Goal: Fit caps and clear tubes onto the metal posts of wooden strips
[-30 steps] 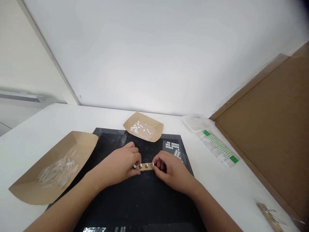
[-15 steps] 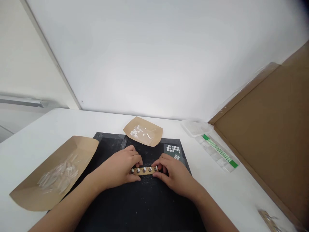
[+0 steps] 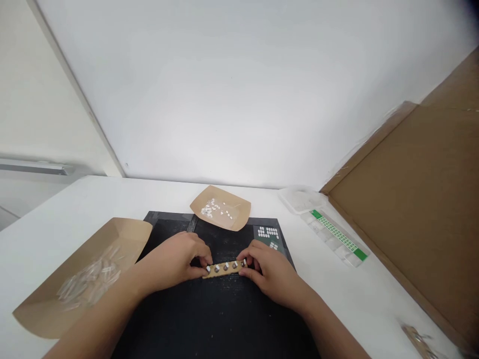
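A narrow tan strip [image 3: 221, 269] bears a row of several round, shiny metal-looking pieces, each with a small white oval piece at it. It lies low over the black mat [image 3: 213, 319], slightly tilted, its right end farther from me. My left hand [image 3: 183, 259] has its thumb and fingertips closed at the strip's left end, by the leftmost white piece. At the other end, my right hand [image 3: 267, 267] pinches the strip between thumb and fingers. Behind the right hand, a dark sheet of white oval stickers [image 3: 267, 232] lies on the mat.
A paper tray [image 3: 130, 229] at left holds clear plastic pieces. A smaller paper tray [image 3: 239, 207] behind the mat contains white bits. To the right are a green-and-white strip in clear plastic [image 3: 339, 237], a clear plastic container [image 3: 301, 197] and a cardboard wall [image 3: 419, 189].
My left hand has shifted left along the strip, uncovering more of its left end. The strip now slants slightly, its left end nearer me. My right hand keeps its hold.
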Demonstrator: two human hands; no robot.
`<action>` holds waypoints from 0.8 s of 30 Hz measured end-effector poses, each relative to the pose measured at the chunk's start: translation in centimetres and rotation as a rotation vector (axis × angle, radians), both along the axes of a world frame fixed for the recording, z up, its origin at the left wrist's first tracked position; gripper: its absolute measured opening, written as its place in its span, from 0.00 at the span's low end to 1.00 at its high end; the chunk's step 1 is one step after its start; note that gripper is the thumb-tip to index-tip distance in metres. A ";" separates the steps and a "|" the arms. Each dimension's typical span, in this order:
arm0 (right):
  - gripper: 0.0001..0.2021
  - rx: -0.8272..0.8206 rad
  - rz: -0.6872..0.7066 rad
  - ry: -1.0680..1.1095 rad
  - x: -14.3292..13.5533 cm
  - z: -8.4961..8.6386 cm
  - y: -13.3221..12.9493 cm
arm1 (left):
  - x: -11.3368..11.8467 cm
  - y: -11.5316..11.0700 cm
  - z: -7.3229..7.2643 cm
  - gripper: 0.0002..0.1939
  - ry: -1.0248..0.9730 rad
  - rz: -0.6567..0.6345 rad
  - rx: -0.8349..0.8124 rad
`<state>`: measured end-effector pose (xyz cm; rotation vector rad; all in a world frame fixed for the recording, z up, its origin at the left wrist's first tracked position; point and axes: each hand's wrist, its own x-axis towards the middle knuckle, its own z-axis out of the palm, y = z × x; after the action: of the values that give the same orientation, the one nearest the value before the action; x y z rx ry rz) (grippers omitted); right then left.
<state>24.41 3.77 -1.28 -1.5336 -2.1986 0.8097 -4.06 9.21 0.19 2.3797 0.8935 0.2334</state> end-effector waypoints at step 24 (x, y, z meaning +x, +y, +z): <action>0.28 0.188 0.052 0.014 0.4 1.3 -0.7 | 1.4 -2.4 2.2 0.04 -0.381 0.064 0.191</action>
<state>24.81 3.08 0.01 -1.3822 -2.2412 0.6070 -2.63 6.84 2.40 2.3619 0.7925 0.7987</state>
